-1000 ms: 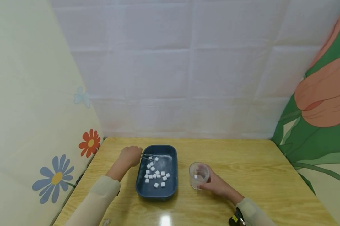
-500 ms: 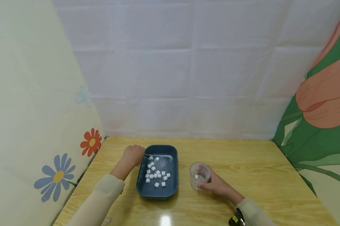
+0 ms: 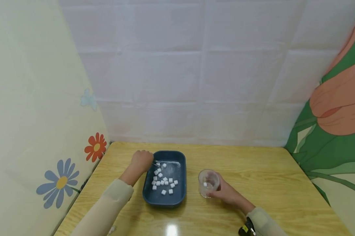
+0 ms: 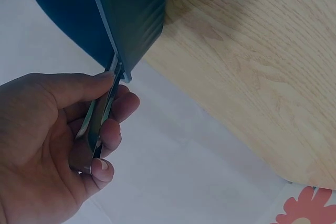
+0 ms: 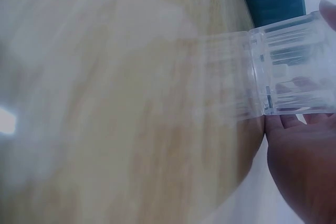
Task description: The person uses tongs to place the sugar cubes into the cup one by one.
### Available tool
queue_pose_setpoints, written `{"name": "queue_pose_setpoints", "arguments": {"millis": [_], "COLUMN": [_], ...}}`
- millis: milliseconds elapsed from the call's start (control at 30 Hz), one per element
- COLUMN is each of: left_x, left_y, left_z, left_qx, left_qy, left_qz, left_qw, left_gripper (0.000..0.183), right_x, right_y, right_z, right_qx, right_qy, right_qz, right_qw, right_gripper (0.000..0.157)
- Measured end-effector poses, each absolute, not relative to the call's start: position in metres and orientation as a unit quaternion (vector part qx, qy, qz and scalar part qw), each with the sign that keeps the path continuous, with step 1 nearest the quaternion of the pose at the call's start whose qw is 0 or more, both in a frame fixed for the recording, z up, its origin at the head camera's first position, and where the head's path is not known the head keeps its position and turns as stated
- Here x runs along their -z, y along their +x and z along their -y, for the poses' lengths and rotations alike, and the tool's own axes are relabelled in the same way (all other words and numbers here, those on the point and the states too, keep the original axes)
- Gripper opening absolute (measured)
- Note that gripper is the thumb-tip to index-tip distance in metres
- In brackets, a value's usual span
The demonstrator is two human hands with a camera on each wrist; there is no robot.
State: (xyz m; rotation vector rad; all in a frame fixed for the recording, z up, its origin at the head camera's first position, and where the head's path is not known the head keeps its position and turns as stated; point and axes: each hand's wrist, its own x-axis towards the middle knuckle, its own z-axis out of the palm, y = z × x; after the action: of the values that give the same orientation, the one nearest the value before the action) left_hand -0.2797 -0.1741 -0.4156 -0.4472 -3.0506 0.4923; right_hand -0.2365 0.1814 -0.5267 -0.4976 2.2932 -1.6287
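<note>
My left hand (image 3: 142, 161) is at the far left edge of a dark blue tray (image 3: 177, 196). It grips metal tongs (image 4: 95, 121) between thumb and curled fingers, as the left wrist view shows. In the head view the tong tips reach over the rim to a white cube (image 3: 158, 164); whether they pinch it is too small to tell. Several more white cubes (image 3: 162, 183) lie in the tray. My right hand (image 3: 227, 193) holds a clear cup (image 3: 208, 187) upright on the table, thumb and fingers around its right side. One white cube (image 3: 205, 184) sits inside the cup.
The wooden table (image 3: 254, 170) meets a white cloth backdrop (image 3: 177, 82) at its far edge. White powder (image 3: 172, 163) marks the tray's far end. A small pale object (image 3: 111, 229) lies near the left forearm. Flower-printed panels (image 3: 62, 182) flank the table.
My left hand has shifted slightly right, toward the tray, and the tong arms have drawn closer together by the far-left cube. The right hand and cup have stayed in place.
</note>
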Motion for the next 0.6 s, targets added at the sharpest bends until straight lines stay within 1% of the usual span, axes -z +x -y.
{"name": "queue_pose_setpoints", "arguments": {"millis": [167,600], "left_x": [0.4173,0.4209], "left_y": [-0.2822,-0.2865], "left_z": [0.1730,0.1738], "left_qx": [-0.165,-0.157], "left_qy": [-0.138,-0.137], "left_qz": [0.977,0.978], "left_qw": [0.000,0.006], "left_gripper": [0.013,0.014], "right_x": [0.5266,0.5291], "right_y": [-0.2366,-0.2382], "right_z": [-0.1810,-0.1825], "right_qx": [0.562,0.564], "right_qy": [-0.167,-0.175], "right_qz": [-0.797,-0.794], "right_qw": [0.143,0.141], "right_gripper": [0.085,0.085]}}
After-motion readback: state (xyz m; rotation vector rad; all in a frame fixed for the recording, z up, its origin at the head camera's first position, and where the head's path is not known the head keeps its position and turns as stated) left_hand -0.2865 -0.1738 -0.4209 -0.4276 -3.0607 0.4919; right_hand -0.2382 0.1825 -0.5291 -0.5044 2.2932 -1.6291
